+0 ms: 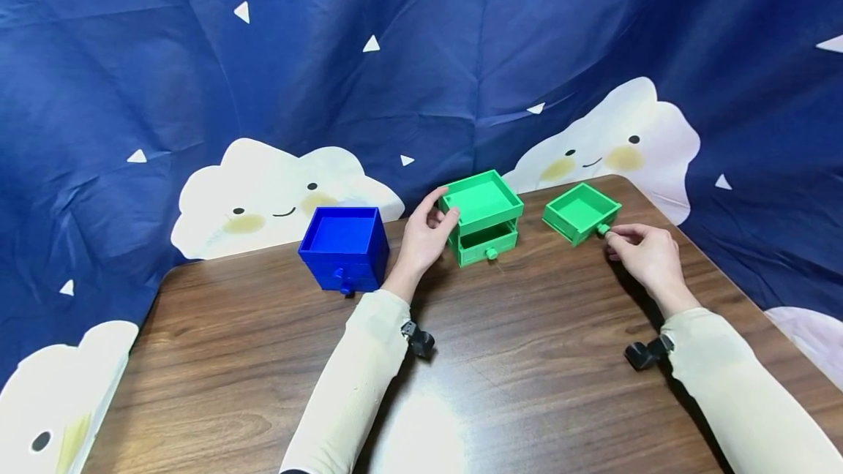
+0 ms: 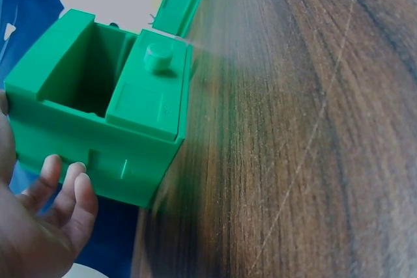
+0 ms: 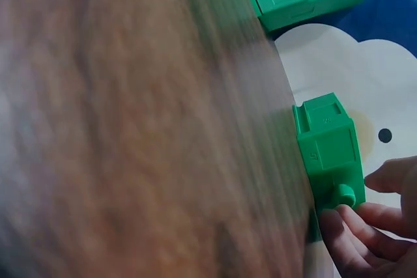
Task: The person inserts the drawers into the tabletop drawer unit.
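A green mini drawer cabinet (image 1: 489, 219) has a shallow tray top, an open upper slot and a lower drawer (image 1: 489, 246) with a round knob. My left hand (image 1: 429, 234) grips its left side near the top; in the left wrist view, bent fingertips (image 2: 83, 190) lie against the side wall. A loose green drawer (image 1: 582, 209) lies to the cabinet's right, apart from it. Its round knob (image 3: 344, 194) faces my right hand (image 1: 648, 258), which pinches it between thumb and fingers. The contact is partly hidden in the head view.
A blue mini drawer cabinet (image 1: 345, 247) with a tray top stands left of my left hand. The brown wooden table (image 1: 514, 371) ends just behind the cabinets. A dark blue cloth (image 1: 435, 79) with white clouds and triangles hangs behind it.
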Demonstrator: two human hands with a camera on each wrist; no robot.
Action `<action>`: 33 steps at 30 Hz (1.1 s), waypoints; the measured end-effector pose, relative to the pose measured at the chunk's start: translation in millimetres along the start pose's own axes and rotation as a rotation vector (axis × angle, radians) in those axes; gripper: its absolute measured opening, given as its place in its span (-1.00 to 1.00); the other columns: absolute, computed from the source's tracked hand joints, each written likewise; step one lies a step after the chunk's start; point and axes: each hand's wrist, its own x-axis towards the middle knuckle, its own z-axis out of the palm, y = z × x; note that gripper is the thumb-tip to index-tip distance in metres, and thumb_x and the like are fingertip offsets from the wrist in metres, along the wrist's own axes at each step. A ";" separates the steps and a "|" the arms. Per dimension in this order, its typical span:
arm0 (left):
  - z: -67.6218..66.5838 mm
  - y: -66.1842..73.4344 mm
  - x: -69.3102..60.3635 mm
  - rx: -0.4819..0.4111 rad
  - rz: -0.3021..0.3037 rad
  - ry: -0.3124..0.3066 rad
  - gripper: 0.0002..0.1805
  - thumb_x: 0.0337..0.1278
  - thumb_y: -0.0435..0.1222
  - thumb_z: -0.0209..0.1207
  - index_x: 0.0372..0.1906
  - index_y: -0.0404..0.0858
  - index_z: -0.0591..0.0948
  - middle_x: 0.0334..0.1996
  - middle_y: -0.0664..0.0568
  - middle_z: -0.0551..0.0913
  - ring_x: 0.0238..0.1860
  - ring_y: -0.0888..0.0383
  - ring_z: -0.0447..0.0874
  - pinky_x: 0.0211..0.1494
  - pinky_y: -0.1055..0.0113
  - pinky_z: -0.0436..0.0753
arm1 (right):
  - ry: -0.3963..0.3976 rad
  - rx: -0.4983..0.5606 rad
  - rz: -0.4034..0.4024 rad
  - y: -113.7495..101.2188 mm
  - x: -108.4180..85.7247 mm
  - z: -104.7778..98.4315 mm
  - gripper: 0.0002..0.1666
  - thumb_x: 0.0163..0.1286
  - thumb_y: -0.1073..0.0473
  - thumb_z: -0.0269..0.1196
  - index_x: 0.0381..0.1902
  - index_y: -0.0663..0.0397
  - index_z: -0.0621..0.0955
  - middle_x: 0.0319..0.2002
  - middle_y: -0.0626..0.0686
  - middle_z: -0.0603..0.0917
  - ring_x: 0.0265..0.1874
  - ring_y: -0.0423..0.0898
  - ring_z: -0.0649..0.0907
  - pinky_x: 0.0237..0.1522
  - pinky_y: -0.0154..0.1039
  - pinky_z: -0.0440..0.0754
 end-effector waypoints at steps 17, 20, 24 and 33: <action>-2.3 1.6 0.1 0.011 -0.010 -0.008 -0.46 0.51 -0.18 0.29 0.51 -0.04 0.56 -0.26 0.12 0.52 -0.28 0.25 0.48 -0.11 0.43 0.49 | -0.192 0.124 0.074 -0.2 26.8 0.5 -0.37 0.64 0.09 0.23 0.22 0.71 0.55 -0.43 0.11 0.82 -0.64 -0.31 0.72 -0.49 -0.33 0.74; -2.3 1.5 0.0 0.013 -0.010 -0.008 -0.45 0.51 -0.18 0.29 0.52 -0.04 0.56 -0.25 0.12 0.52 -0.27 0.25 0.48 -0.10 0.43 0.49 | -0.232 0.184 0.083 0.2 32.1 1.6 -0.40 0.64 0.14 0.21 0.21 0.75 0.54 -0.45 -0.01 0.78 -0.63 -0.30 0.72 -0.49 -0.30 0.76; -1.9 0.9 0.3 0.021 -0.008 -0.014 -0.45 0.52 -0.16 0.28 0.52 -0.02 0.55 -0.25 0.12 0.52 -0.27 0.25 0.47 -0.09 0.42 0.49 | -0.278 0.254 0.100 3.2 37.1 1.4 -0.39 0.66 0.18 0.17 0.24 0.79 0.49 -0.47 -0.13 0.75 -0.61 -0.32 0.71 -0.48 -0.32 0.76; -1.7 -0.3 1.2 0.023 -0.010 -0.010 -0.46 0.52 -0.14 0.29 0.51 0.00 0.57 -0.26 0.14 0.52 -0.29 0.23 0.46 -0.10 0.39 0.48 | -0.320 0.268 0.117 9.2 40.8 2.3 -0.41 0.68 0.16 0.16 0.22 0.77 0.52 -0.48 -0.20 0.77 -0.59 -0.36 0.71 -0.44 -0.35 0.77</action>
